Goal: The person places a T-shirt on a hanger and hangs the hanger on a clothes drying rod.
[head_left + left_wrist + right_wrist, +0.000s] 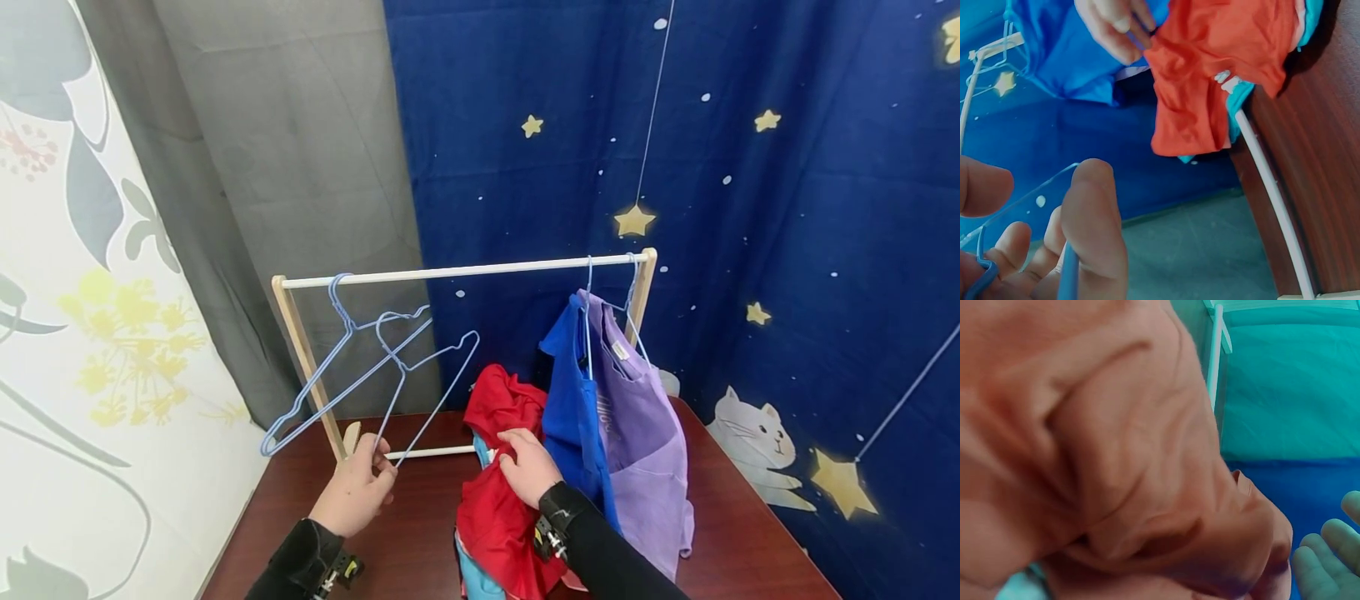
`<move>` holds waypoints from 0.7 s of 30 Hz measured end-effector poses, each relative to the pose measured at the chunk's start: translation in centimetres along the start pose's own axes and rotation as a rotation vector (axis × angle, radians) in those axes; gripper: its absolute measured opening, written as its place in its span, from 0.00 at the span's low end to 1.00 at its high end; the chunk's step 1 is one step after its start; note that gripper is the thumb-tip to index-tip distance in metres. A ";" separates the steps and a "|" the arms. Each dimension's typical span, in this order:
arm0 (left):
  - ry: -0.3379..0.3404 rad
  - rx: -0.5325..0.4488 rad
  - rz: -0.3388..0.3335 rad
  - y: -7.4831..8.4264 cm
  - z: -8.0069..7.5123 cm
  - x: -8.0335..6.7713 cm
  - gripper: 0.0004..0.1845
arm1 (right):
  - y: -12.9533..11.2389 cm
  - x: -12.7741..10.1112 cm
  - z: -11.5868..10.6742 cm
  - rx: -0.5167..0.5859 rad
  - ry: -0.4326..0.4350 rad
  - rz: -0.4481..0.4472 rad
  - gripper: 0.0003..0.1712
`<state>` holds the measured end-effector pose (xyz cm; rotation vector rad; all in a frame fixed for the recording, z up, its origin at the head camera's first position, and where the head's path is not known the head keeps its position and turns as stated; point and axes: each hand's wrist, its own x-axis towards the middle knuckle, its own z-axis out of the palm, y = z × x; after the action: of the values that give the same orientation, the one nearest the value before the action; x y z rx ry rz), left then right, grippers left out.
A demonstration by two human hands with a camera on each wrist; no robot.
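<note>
Head view shows the left hand (354, 492) near the left edge of the dark wooden table (750, 533), its fingers curled round the lower wire of a pale blue hanger (420, 375). That hanger is lifted free, apart from a second empty hanger (337, 358) hooked on the left end of the rack's white rail (465, 271). The right hand (528, 467) pinches a fold of the red garment (498, 500), which lies bunched on the table just beside the blue shirt (570, 400) and purple shirt (637, 425) already hanging at the rail's right end. A turquoise cloth (472, 579) peeks out beneath the red one.

Judging by this, the step in hand is bringing hanger and red garment together. The next move likely calls for finding the neck opening, which the crumpled fabric hides, and threading the hanger's shoulder through it.
</note>
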<state>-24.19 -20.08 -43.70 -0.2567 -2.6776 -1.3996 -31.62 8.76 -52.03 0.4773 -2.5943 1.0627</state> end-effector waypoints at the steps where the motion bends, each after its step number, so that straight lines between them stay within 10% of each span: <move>1: -0.001 0.010 0.002 -0.1 0.2 0.2 0.12 | -0.1 0.4 0.2 -0.012 -0.010 -0.010 0.21; 21: -0.088 0.097 0.056 -1.3 2.6 1.3 0.11 | 1.4 6.7 5.5 -0.521 -0.145 -0.235 0.07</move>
<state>-25.78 -18.51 -46.03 -0.3890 -2.7755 -1.2671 -39.02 4.52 -54.01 0.7176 -2.7082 0.2644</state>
